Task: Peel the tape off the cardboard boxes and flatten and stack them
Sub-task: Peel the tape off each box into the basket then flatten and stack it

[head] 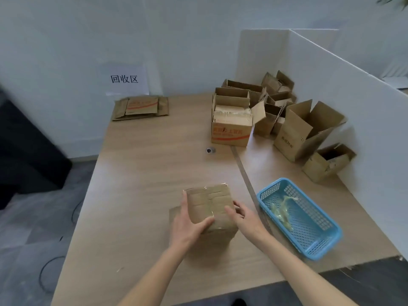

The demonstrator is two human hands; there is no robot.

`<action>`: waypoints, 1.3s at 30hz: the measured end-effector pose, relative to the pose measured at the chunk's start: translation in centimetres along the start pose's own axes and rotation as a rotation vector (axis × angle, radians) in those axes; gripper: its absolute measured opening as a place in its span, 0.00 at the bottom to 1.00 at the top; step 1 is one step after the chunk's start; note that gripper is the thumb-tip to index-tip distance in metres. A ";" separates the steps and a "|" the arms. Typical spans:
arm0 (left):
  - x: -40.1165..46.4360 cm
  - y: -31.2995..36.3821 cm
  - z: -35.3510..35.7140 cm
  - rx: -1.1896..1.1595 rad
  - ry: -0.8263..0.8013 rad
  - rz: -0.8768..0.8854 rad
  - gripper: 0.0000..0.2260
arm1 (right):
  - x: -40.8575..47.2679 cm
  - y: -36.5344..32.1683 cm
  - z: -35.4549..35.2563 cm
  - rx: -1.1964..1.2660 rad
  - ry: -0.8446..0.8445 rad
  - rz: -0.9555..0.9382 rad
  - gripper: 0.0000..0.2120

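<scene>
A small taped cardboard box stands near the front of the wooden table. My left hand grips its left side, thumb lying across the taped top face. My right hand holds the right side, fingers curled on the edge. Clear tape runs across the box's top. A stack of flattened boxes lies at the far left of the table under a paper sign.
A blue plastic basket with crumpled peeled tape sits right of the box. Several open cardboard boxes crowd the back right against a white partition. A small dark round object lies mid-table.
</scene>
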State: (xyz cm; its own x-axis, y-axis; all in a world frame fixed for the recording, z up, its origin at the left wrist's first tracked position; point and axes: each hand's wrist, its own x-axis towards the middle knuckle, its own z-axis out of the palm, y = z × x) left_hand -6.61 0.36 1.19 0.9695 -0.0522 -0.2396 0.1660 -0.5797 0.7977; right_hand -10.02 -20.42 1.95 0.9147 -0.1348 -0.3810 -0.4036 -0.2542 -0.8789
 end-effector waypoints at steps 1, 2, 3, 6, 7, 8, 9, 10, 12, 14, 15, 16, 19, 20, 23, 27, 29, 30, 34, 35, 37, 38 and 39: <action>0.2 -0.5 0.5 -0.009 0.003 -0.036 0.55 | 0.0 1.1 0.1 0.017 -0.054 0.000 0.27; 0.4 -0.9 1.1 -0.016 0.002 -0.043 0.54 | -0.1 1.9 0.1 0.037 -0.091 -0.010 0.30; 0.8 -1.0 1.5 -0.012 -0.005 -0.035 0.54 | 0.0 2.4 0.0 0.067 -0.106 -0.018 0.31; 2.6 -0.6 1.9 0.150 -0.004 0.019 0.54 | 0.6 2.6 -0.4 0.141 -0.076 -0.027 0.31; 3.2 -0.5 1.9 0.299 0.020 0.080 0.54 | 0.9 2.6 -0.3 0.112 -0.042 -0.033 0.30; 3.5 -0.5 1.9 0.481 0.023 0.180 0.54 | 1.2 2.8 -0.1 0.035 0.013 -0.028 0.27; 3.7 -0.8 2.0 0.655 -0.015 0.305 0.54 | 1.4 3.0 0.0 -0.057 0.058 -0.011 0.26; 4.0 -1.2 2.3 0.781 -0.095 0.413 0.53 | 1.5 3.3 0.0 -0.120 0.062 0.009 0.26; 4.3 -2.0 2.9 0.825 -0.231 0.442 0.51 | 1.4 4.4 -0.5 -0.113 -0.063 0.028 0.30; 4.9 -2.5 3.7 0.786 -0.267 0.332 0.53 | 1.3 5.8 -0.9 -0.076 -0.163 0.032 0.36; 5.2 -2.6 4.2 0.790 -0.271 0.304 0.55 | 1.4 6.4 -1.0 -0.092 -0.148 0.026 0.36; 5.2 -2.7 4.6 0.806 -0.282 0.297 0.57 | 1.4 6.9 -1.1 -0.120 -0.096 0.016 0.34; 5.0 -3.2 5.5 0.795 -0.257 0.294 0.65 | 1.7 7.9 -1.0 -0.150 0.068 -0.029 0.23; 5.0 -3.3 5.7 0.790 -0.239 0.291 0.66 | 1.7 8.0 -0.9 -0.137 0.086 -0.035 0.20; 5.0 -3.7 6.0 0.774 -0.186 0.298 0.65 | 2.0 8.6 -1.1 -0.120 0.141 -0.061 0.15; 4.9 -4.0 6.0 0.757 -0.147 0.326 0.64 | 2.2 9.1 -1.4 -0.133 0.162 -0.084 0.10; 4.8 -4.0 6.1 0.753 -0.135 0.337 0.64 | 2.2 9.4 -1.6 -0.131 0.171 -0.084 0.08; 4.8 -4.1 6.1 0.750 -0.133 0.338 0.64 | 2.2 9.5 -1.7 -0.122 0.176 -0.086 0.08; 4.8 -4.0 6.1 0.761 -0.133 0.334 0.63 | 2.1 9.7 -1.6 -0.106 0.197 -0.106 0.06; 4.8 -4.0 6.1 0.762 -0.132 0.334 0.63 | 2.0 9.7 -1.6 -0.114 0.203 -0.117 0.05; 4.7 -4.0 6.1 0.754 -0.127 0.335 0.63 | 1.8 9.6 -1.5 -0.139 0.216 -0.135 0.05; 4.7 -3.9 6.0 0.749 -0.129 0.334 0.63 | 1.7 9.5 -1.5 -0.140 0.220 -0.128 0.05; 4.7 -3.9 6.0 0.748 -0.130 0.334 0.63 | 1.7 9.5 -1.5 -0.133 0.217 -0.106 0.04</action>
State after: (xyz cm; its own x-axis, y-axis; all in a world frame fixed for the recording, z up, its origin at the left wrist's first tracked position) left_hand -3.80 -2.52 -6.36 0.9104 -0.3840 -0.1539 -0.3349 -0.9025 0.2707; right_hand -12.31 -24.53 -6.58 0.9315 -0.2998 -0.2061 -0.3187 -0.3990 -0.8598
